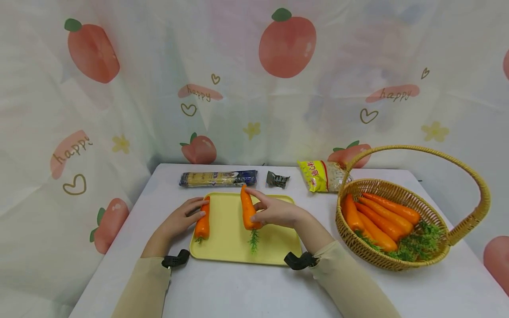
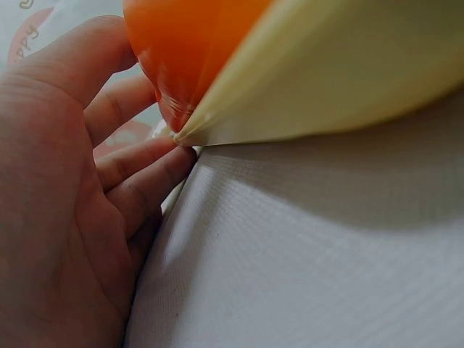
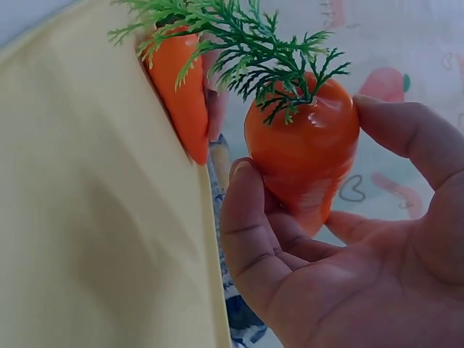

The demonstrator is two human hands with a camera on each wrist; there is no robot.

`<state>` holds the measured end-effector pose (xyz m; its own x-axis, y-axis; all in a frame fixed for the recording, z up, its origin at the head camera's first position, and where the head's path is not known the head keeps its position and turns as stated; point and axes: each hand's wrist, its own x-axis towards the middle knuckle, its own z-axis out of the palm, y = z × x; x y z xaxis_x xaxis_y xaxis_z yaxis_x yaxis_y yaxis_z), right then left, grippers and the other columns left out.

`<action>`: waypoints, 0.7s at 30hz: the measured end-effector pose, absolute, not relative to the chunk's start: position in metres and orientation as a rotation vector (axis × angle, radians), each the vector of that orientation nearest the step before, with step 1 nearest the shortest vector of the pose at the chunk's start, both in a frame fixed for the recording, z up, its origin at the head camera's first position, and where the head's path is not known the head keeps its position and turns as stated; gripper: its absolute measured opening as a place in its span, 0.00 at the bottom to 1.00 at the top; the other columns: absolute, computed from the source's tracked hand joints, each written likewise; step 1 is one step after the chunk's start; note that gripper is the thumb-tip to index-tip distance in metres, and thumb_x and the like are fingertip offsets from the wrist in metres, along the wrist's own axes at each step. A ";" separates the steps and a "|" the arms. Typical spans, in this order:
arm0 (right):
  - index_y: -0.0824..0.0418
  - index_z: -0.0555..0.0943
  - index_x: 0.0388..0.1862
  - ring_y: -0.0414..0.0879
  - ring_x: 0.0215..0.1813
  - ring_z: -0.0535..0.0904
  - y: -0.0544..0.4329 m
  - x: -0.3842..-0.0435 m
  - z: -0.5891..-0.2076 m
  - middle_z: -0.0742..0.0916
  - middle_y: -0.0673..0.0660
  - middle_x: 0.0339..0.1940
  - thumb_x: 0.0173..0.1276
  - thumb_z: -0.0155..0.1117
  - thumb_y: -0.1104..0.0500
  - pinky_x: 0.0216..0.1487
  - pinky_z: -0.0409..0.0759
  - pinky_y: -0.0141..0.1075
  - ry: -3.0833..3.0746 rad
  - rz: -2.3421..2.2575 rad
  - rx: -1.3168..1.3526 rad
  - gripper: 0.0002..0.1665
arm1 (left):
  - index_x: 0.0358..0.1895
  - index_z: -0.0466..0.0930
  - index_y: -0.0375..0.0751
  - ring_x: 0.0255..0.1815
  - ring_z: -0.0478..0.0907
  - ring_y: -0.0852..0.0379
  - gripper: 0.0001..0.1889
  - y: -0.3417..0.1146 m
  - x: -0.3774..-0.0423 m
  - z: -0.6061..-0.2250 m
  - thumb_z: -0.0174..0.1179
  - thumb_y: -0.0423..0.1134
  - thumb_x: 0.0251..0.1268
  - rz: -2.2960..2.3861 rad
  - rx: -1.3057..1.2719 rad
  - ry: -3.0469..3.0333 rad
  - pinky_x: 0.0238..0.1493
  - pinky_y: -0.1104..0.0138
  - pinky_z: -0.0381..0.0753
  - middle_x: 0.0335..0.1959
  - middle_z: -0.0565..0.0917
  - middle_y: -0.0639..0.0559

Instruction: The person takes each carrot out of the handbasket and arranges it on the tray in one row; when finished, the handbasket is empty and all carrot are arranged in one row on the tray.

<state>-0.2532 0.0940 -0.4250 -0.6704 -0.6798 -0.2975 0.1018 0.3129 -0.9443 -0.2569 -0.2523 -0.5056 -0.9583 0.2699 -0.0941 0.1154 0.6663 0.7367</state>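
Note:
My right hand (image 1: pixel 274 212) holds an orange carrot (image 1: pixel 248 210) above the yellow tray (image 1: pixel 228 247), thumb and fingers around its thick end. The green top (image 3: pixel 239 51) hangs toward me in the head view. In the right wrist view the carrot's broad end (image 3: pixel 304 138) sits between thumb and fingertips. A second carrot (image 1: pixel 203 223) lies along the tray's left edge, its short green stub toward me. My left hand (image 1: pixel 180 218) rests beside it, fingers loosely bent, the thumb against its side. Other left fingertips (image 2: pixel 177 156) come up to the tray's edge in the left wrist view.
A wicker basket (image 1: pixel 397 264) with a tall handle and several carrots (image 1: pixel 383 221) stands at the right. Behind the tray lie a long pasta packet (image 1: pixel 218 178), a small dark packet (image 1: pixel 277 179) and a yellow bag (image 1: pixel 320 176). A printed curtain (image 1: pixel 238 101) hangs behind the white table.

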 end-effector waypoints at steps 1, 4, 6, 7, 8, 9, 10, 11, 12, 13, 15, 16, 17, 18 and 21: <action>0.32 0.47 0.80 0.51 0.50 0.83 0.092 -0.254 -0.426 0.79 0.64 0.59 0.65 0.67 0.61 0.50 0.83 0.40 1.868 -1.433 -0.511 0.55 | 0.69 0.71 0.66 0.80 0.53 0.40 0.29 -0.252 -0.257 -0.506 0.55 0.65 0.67 1.170 0.315 2.685 0.75 0.37 0.51 0.78 0.60 0.51; 0.32 0.44 0.80 0.52 0.51 0.83 0.084 -0.255 -0.428 0.79 0.65 0.59 0.66 0.65 0.63 0.51 0.83 0.40 1.833 -1.450 -0.496 0.56 | 0.69 0.71 0.66 0.80 0.53 0.40 0.29 -0.253 -0.257 -0.505 0.55 0.65 0.67 1.172 0.315 2.685 0.75 0.37 0.51 0.78 0.60 0.51; 0.32 0.43 0.80 0.52 0.52 0.83 0.080 -0.255 -0.430 0.78 0.65 0.60 0.66 0.65 0.63 0.51 0.83 0.40 1.832 -1.455 -0.477 0.57 | 0.69 0.71 0.66 0.80 0.53 0.40 0.28 -0.253 -0.257 -0.504 0.54 0.65 0.67 1.171 0.313 2.685 0.75 0.37 0.51 0.78 0.60 0.51; 0.32 0.43 0.80 0.52 0.53 0.83 0.077 -0.255 -0.431 0.78 0.65 0.61 0.66 0.65 0.63 0.52 0.83 0.40 1.834 -1.456 -0.465 0.57 | 0.69 0.70 0.66 0.80 0.52 0.40 0.28 -0.253 -0.257 -0.504 0.54 0.65 0.67 1.169 0.312 2.685 0.75 0.37 0.51 0.78 0.59 0.51; 0.33 0.43 0.80 0.52 0.53 0.82 0.075 -0.255 -0.433 0.77 0.66 0.63 0.66 0.66 0.62 0.52 0.83 0.40 1.832 -1.461 -0.450 0.57 | 0.69 0.70 0.66 0.80 0.52 0.40 0.28 -0.252 -0.256 -0.503 0.54 0.65 0.67 1.169 0.310 2.683 0.75 0.37 0.51 0.78 0.59 0.51; 0.32 0.43 0.80 0.52 0.54 0.82 0.072 -0.255 -0.434 0.76 0.66 0.64 0.66 0.66 0.62 0.53 0.83 0.40 1.834 -1.462 -0.435 0.57 | 0.69 0.70 0.66 0.80 0.52 0.40 0.28 -0.252 -0.256 -0.503 0.54 0.65 0.67 1.168 0.309 2.683 0.75 0.37 0.50 0.78 0.59 0.51; 0.33 0.43 0.81 0.52 0.54 0.82 0.069 -0.256 -0.436 0.75 0.66 0.65 0.67 0.66 0.62 0.53 0.83 0.41 1.833 -1.466 -0.420 0.57 | 0.70 0.70 0.66 0.80 0.52 0.40 0.28 -0.252 -0.256 -0.503 0.54 0.65 0.67 1.163 0.307 2.683 0.75 0.37 0.50 0.78 0.59 0.51; 0.33 0.43 0.81 0.52 0.55 0.81 0.067 -0.256 -0.438 0.74 0.67 0.66 0.67 0.66 0.63 0.54 0.84 0.41 1.822 -1.474 -0.405 0.57 | 0.70 0.70 0.66 0.80 0.52 0.40 0.28 -0.252 -0.255 -0.503 0.54 0.65 0.68 1.159 0.305 2.684 0.75 0.37 0.51 0.78 0.59 0.51; 0.33 0.43 0.81 0.52 0.55 0.81 0.064 -0.256 -0.440 0.73 0.68 0.67 0.67 0.66 0.63 0.55 0.84 0.42 1.811 -1.483 -0.391 0.57 | 0.70 0.70 0.66 0.80 0.53 0.40 0.29 -0.252 -0.255 -0.502 0.54 0.65 0.67 1.157 0.303 2.685 0.75 0.37 0.51 0.78 0.59 0.51; 0.34 0.43 0.81 0.52 0.55 0.82 0.061 -0.257 -0.442 0.72 0.69 0.68 0.67 0.66 0.64 0.55 0.84 0.42 1.795 -1.497 -0.377 0.57 | 0.70 0.70 0.66 0.80 0.53 0.40 0.29 -0.252 -0.255 -0.502 0.54 0.65 0.67 1.153 0.303 2.686 0.75 0.37 0.51 0.78 0.59 0.51; 0.34 0.43 0.81 0.51 0.55 0.82 0.056 -0.259 -0.445 0.72 0.69 0.69 0.67 0.66 0.64 0.55 0.83 0.42 1.780 -1.509 -0.358 0.57 | 0.70 0.70 0.65 0.79 0.53 0.40 0.29 -0.252 -0.255 -0.502 0.54 0.65 0.67 1.151 0.306 2.688 0.75 0.37 0.51 0.78 0.59 0.50; 0.35 0.43 0.81 0.51 0.55 0.82 0.053 -0.260 -0.447 0.71 0.70 0.69 0.67 0.66 0.64 0.55 0.83 0.42 1.777 -1.514 -0.353 0.57 | 0.70 0.70 0.65 0.79 0.53 0.40 0.29 -0.251 -0.255 -0.502 0.54 0.66 0.67 1.152 0.309 2.688 0.75 0.37 0.50 0.78 0.59 0.50; 0.35 0.43 0.81 0.51 0.55 0.82 0.051 -0.260 -0.448 0.71 0.70 0.69 0.67 0.66 0.64 0.55 0.83 0.41 1.777 -1.515 -0.348 0.57 | 0.70 0.71 0.65 0.79 0.53 0.40 0.29 -0.251 -0.255 -0.502 0.54 0.65 0.67 1.153 0.314 2.689 0.75 0.37 0.50 0.78 0.60 0.50; 0.36 0.43 0.81 0.50 0.54 0.82 0.049 -0.261 -0.449 0.72 0.69 0.69 0.67 0.66 0.63 0.54 0.83 0.40 1.785 -1.510 -0.346 0.57 | 0.70 0.71 0.65 0.79 0.53 0.40 0.29 -0.251 -0.255 -0.503 0.54 0.65 0.67 1.157 0.318 2.691 0.76 0.37 0.50 0.78 0.60 0.50; 0.38 0.44 0.82 0.49 0.54 0.82 0.043 -0.264 -0.451 0.72 0.69 0.69 0.67 0.66 0.63 0.54 0.83 0.38 1.787 -1.506 -0.343 0.56 | 0.69 0.71 0.65 0.79 0.53 0.40 0.28 -0.251 -0.256 -0.504 0.54 0.64 0.68 1.160 0.331 2.696 0.76 0.37 0.50 0.78 0.60 0.50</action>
<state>-0.2636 0.0432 -0.4513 -0.6749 -0.6362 -0.3738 0.2606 0.2683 -0.9274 -0.2565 -0.2512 -0.5037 -0.9575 0.2762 -0.0829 0.1297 0.6693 0.7316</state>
